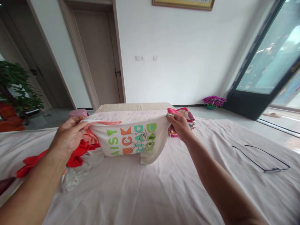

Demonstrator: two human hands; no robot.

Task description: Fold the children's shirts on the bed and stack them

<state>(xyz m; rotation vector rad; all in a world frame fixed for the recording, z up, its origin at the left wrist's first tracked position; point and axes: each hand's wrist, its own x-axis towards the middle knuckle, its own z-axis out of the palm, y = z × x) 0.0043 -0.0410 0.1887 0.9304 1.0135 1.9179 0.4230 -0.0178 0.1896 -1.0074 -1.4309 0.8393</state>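
At 1 o'clock the top edge is cutting the framed picture (182, 3); at 9 the left edge is cropping the leafy plant (14, 75), and at 8 an unclear dark red thing (6, 184). The left forearm (39, 178) is hiding part of the red garment (78, 154); at 4 the right hand (179, 125) is covering part of the folded stack (185, 112). The printed shirt (133, 140) is hiding its far side.

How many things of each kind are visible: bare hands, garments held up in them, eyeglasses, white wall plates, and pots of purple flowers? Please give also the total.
Bare hands (left hand, right hand): 2
Printed white garment: 1
Eyeglasses: 1
White wall plates: 3
Pot of purple flowers: 1
Total: 9 - 1 = 8
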